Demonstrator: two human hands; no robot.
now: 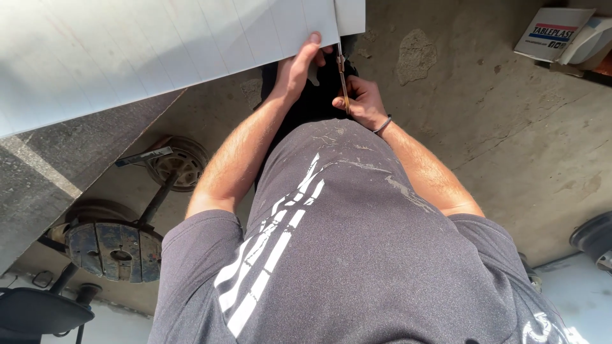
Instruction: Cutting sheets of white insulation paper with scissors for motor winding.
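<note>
A large white ribbed panel (146, 51) fills the upper left, with a narrow cut running up its near edge. My left hand (298, 67) grips that edge just left of the cut, thumb on top. To the right, my right hand (360, 102) is closed around a slim cutting tool (343, 79) with a yellowish handle. The tool's blade points up into the cut. A smaller strip of the panel (350, 16) sits right of the blade. A dark band circles my right wrist.
Below the panel on the left lies a grey slab (38, 185). Two rusty wheels on an axle (121, 245) rest on the cracked concrete floor (510, 140). A cardboard box (551, 32) sits top right and a black seat (32, 312) bottom left.
</note>
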